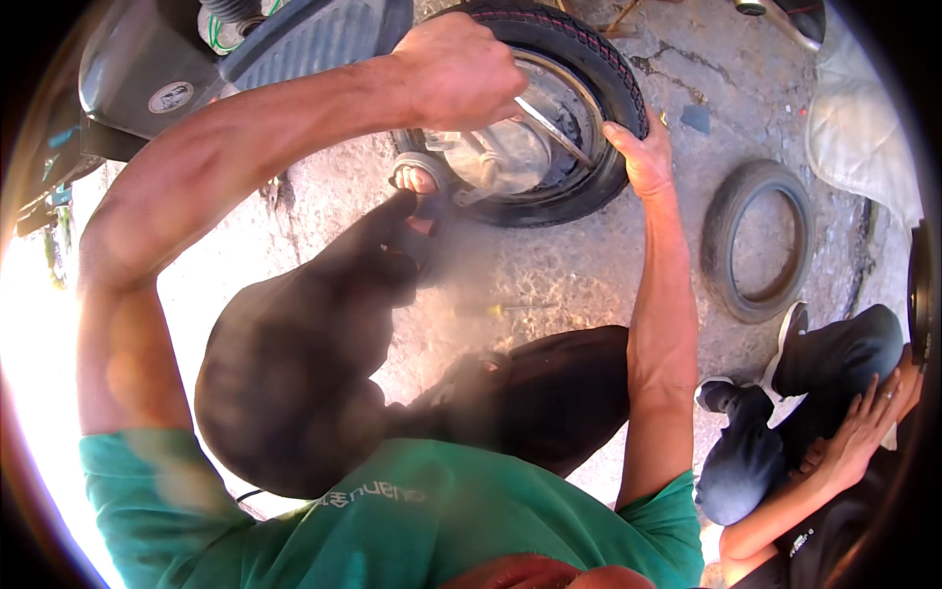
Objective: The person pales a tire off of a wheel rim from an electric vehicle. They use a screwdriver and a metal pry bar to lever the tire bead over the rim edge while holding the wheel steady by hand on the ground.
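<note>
A scooter wheel with a black tire [589, 59] lies flat on the ground ahead of me. My left hand [459, 74] is closed in a fist around a metal tire lever [554, 133]. The lever slants across the hub, and its far end reaches the rim near the tire's right inner edge. On the wheel's right side, my right hand [643, 152] grips the tire, thumb on the sidewall and fingers round the tread, partly hidden. My sandalled foot [420, 180] is against the wheel's near left edge.
A bare tire [721, 240] lies to the right. A seated person [751, 442] is at the lower right. The grey scooter body [147, 79] stands at the upper left. A screwdriver-like tool [500, 309] lies on the cracked concrete between my legs.
</note>
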Demonstrator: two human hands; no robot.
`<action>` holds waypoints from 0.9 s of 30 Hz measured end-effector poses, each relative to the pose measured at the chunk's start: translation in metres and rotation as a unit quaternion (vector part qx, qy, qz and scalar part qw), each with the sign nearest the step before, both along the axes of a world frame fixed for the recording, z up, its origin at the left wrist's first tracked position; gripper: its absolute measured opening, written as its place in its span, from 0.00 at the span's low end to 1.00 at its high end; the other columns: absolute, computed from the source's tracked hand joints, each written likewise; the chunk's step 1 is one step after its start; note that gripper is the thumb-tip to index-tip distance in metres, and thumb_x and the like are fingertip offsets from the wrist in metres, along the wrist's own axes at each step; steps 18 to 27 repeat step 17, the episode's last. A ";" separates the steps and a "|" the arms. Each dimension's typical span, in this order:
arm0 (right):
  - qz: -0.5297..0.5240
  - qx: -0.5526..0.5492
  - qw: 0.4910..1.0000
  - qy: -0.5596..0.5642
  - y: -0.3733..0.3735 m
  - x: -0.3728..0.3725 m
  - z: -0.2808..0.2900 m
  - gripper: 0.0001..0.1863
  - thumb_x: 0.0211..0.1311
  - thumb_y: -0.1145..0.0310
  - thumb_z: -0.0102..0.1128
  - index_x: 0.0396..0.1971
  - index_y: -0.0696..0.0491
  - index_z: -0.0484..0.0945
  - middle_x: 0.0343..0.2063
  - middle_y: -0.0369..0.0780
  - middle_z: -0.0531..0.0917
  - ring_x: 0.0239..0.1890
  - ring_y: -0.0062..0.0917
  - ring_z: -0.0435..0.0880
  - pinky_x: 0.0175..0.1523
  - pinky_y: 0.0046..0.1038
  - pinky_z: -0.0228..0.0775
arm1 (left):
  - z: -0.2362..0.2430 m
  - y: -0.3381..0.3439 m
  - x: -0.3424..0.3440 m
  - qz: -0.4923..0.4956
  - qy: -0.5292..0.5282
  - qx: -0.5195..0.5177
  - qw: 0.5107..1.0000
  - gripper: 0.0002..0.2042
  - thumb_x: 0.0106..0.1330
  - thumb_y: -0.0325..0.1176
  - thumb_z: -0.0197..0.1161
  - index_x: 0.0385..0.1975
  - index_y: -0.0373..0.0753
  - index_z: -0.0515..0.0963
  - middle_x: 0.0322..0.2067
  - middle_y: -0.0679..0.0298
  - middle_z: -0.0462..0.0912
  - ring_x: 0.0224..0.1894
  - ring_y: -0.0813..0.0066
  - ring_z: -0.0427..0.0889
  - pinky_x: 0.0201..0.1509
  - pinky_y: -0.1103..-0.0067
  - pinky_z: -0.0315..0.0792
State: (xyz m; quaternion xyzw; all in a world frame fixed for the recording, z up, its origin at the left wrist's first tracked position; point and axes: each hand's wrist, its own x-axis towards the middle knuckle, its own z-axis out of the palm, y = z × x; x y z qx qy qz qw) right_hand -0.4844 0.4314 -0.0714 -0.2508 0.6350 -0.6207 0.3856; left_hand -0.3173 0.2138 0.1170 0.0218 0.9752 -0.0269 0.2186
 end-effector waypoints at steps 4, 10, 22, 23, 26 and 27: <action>-0.001 0.010 1.000 0.012 -0.002 0.002 0.007 0.29 0.52 0.67 0.73 0.54 0.65 0.78 0.46 0.40 0.86 0.46 0.21 0.82 0.56 0.26 0.73 | -0.009 0.005 0.009 0.022 0.014 0.013 1.000 0.18 0.71 0.46 0.59 0.30 0.38 0.87 0.29 0.53 0.88 0.35 0.51 0.88 0.42 0.62 0.81; -0.001 0.027 0.999 0.021 0.001 0.003 0.010 0.28 0.52 0.66 0.73 0.52 0.64 0.79 0.44 0.40 0.86 0.44 0.22 0.82 0.54 0.26 0.73 | -0.003 0.043 0.035 0.215 -0.139 0.133 0.957 0.17 0.74 0.46 0.57 0.38 0.36 0.83 0.30 0.47 0.86 0.36 0.45 0.87 0.43 0.56 0.79; 0.003 0.012 0.999 0.030 0.000 0.000 0.005 0.28 0.52 0.64 0.73 0.51 0.62 0.79 0.43 0.41 0.87 0.43 0.22 0.82 0.53 0.27 0.74 | 0.002 0.040 0.028 0.190 -0.143 0.159 0.958 0.17 0.73 0.47 0.59 0.40 0.37 0.84 0.32 0.46 0.87 0.38 0.40 0.86 0.45 0.54 0.78; 0.003 0.012 0.999 0.030 0.000 0.000 0.005 0.28 0.52 0.64 0.73 0.51 0.62 0.79 0.43 0.41 0.87 0.43 0.22 0.82 0.53 0.27 0.74 | 0.002 0.040 0.028 0.190 -0.143 0.159 0.958 0.17 0.73 0.47 0.59 0.40 0.37 0.84 0.32 0.46 0.87 0.38 0.40 0.86 0.45 0.54 0.78; 0.003 0.012 0.999 0.030 0.000 0.000 0.005 0.28 0.52 0.64 0.73 0.51 0.62 0.79 0.43 0.41 0.87 0.43 0.22 0.82 0.53 0.27 0.74 | 0.002 0.040 0.028 0.190 -0.143 0.159 0.958 0.17 0.73 0.47 0.59 0.40 0.37 0.84 0.32 0.46 0.87 0.38 0.40 0.86 0.45 0.54 0.78; 0.003 0.012 0.999 0.030 0.000 0.000 0.005 0.28 0.52 0.64 0.73 0.51 0.62 0.79 0.43 0.41 0.87 0.43 0.22 0.82 0.53 0.27 0.74 | 0.002 0.040 0.028 0.190 -0.143 0.159 0.958 0.17 0.73 0.47 0.59 0.40 0.37 0.84 0.32 0.46 0.87 0.38 0.40 0.86 0.45 0.54 0.78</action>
